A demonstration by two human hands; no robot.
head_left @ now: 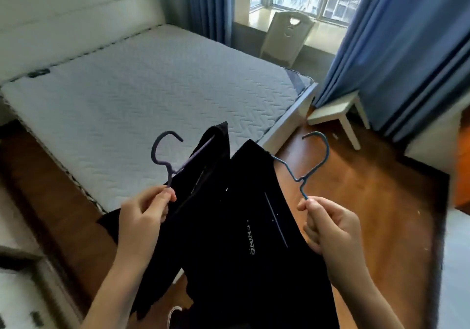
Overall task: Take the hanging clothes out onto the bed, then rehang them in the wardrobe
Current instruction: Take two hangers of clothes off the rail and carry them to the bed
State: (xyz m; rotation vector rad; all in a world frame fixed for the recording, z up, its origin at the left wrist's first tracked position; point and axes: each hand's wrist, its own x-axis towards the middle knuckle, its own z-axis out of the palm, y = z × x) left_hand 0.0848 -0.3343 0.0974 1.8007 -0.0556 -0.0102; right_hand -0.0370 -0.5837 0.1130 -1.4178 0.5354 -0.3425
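My left hand (146, 210) pinches the stem of a purple hanger (162, 154) that carries a black garment (203, 176). My right hand (328, 223) grips the stem of a blue hanger (314, 160) holding another black garment (254, 252) with white lettering. Both garments hang side by side in front of me, over the near corner of the bed (142, 94). The bed has a bare grey quilted mattress. The wardrobe is out of view.
A white headboard (63, 18) stands at the left. A white chair (287, 38) sits by the window, between blue curtains (407, 48). A small white stool (338, 115) stands on the wooden floor right of the bed. White furniture (20, 290) edges the lower left.
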